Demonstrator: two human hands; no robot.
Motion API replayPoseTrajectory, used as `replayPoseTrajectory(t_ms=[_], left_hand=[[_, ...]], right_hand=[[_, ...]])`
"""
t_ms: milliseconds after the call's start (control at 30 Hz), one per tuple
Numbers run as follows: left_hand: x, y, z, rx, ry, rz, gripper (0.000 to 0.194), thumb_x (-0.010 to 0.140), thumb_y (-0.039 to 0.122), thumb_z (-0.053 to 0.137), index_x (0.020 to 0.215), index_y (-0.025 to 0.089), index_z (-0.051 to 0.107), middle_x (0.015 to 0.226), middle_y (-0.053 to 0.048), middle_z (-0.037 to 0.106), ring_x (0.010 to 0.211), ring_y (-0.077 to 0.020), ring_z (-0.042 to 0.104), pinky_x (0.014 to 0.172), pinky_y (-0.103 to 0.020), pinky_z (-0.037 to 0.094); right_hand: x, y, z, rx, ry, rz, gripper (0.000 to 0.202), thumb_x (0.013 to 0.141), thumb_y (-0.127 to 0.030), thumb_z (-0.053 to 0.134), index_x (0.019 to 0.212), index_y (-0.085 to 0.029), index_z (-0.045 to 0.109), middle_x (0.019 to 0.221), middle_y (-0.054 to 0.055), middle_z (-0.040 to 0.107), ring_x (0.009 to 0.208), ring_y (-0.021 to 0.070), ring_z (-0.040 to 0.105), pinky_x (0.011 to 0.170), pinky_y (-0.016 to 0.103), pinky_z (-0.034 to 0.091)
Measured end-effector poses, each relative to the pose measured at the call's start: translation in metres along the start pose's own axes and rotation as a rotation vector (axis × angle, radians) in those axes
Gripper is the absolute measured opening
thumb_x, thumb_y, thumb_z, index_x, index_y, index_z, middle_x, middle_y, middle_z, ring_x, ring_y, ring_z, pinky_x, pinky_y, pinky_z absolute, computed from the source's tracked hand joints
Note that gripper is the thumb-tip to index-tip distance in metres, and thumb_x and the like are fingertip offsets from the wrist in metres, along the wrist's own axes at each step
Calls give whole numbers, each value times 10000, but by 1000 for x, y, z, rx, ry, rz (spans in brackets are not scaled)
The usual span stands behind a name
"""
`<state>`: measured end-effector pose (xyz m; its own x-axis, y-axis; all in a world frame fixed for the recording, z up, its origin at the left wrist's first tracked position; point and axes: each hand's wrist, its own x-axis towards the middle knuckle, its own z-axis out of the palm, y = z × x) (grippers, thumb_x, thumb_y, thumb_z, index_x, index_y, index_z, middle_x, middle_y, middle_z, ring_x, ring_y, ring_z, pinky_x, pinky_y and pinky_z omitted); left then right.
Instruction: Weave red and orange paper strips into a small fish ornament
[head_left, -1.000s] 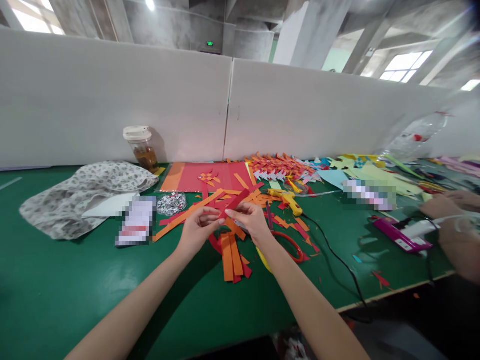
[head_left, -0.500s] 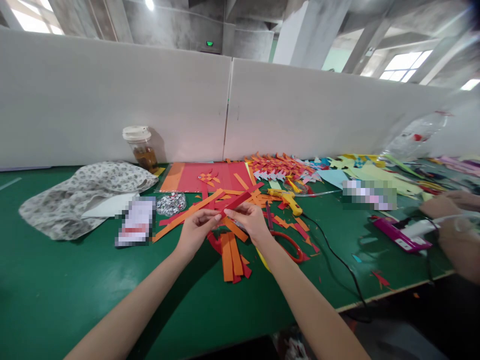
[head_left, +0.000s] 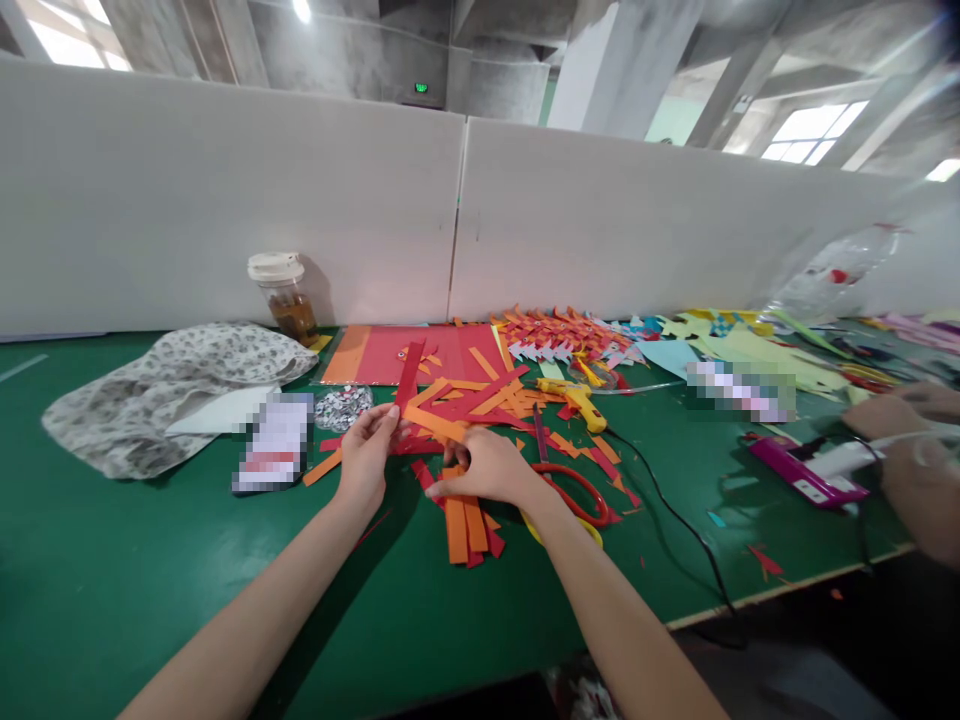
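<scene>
My left hand (head_left: 365, 450) pinches a red paper strip (head_left: 408, 375), which stands up at a slant from the fingertips. An orange paper strip (head_left: 435, 423) runs from beside those fingertips to the knuckles of my right hand (head_left: 491, 465); whether it is held or lying there I cannot tell. The right hand hovers low over a small bundle of orange strips (head_left: 465, 525), thumb and forefinger apart. Scissors with a red and yellow handle (head_left: 581, 485) lie partly under my right wrist. Behind the hands, an orange-and-red woven paper fish (head_left: 429, 360) rests on red sheets (head_left: 465, 345).
A yellow glue gun (head_left: 577, 400) with a black cord lies to the right. Left are a bag of small googly eyes (head_left: 343, 408), a drink cup (head_left: 289, 300) and patterned cloth (head_left: 180, 385). Finished paper pieces (head_left: 559, 330) pile behind. Another person's hands (head_left: 915, 440) are far right.
My hands have moved apart. The left now raises a red strip more upright, while the right has turned down toward the orange bundle. The red strip formerly between both hands lies on the pile.
</scene>
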<state>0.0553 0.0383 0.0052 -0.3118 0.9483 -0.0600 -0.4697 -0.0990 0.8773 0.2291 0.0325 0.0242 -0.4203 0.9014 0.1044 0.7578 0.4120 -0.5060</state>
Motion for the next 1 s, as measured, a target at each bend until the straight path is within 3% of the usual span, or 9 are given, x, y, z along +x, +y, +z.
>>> replayPoseTrajectory(t_ms=[267,467,600,733,867,1000], left_hand=[[0,0,0,-5,42,13,356,557,320,777,814,165,586,650,28,595,660,-119,619,671,-248,510],[1,0,-1,-15,45,18,325,578,309,760,815,192,571,655,43,592,655,-108,615,667,-240,501],[0,0,-2,-18,19,15,301,585,298,753,842,188,643,727,23,639,669,-104,613,671,-233,498],[-1,0,-1,-46,11,-26,319,587,266,757,888,178,698,870,-20,694,701,-98,620,682,-217,498],[-1,0,1,-36,17,-54,349,587,256,761,919,162,708,904,-48,711,711,-116,633,711,-250,509],[-1,0,1,-28,7,-68,399,589,270,765,967,159,699,880,-48,715,698,-114,633,708,-250,509]], right_hand=[[2,1,4,113,-113,-86,298,584,-392,759,805,-222,654,665,-39,627,606,105,522,546,216,321],[-1,-3,-4,106,-62,-134,494,520,-495,781,909,-218,656,923,22,636,836,177,563,697,266,394],[-2,-5,-7,99,-116,-175,518,514,-501,787,926,-213,661,887,27,629,828,179,558,703,274,397],[0,-5,0,82,-38,-150,448,620,-559,702,874,-194,654,823,30,625,797,170,546,680,271,387],[1,-8,9,-29,58,-169,498,631,-615,664,871,-179,638,816,40,603,806,182,526,687,285,380],[2,-10,17,-99,57,-208,391,668,-539,681,841,-192,627,793,26,593,809,182,519,701,289,374]])
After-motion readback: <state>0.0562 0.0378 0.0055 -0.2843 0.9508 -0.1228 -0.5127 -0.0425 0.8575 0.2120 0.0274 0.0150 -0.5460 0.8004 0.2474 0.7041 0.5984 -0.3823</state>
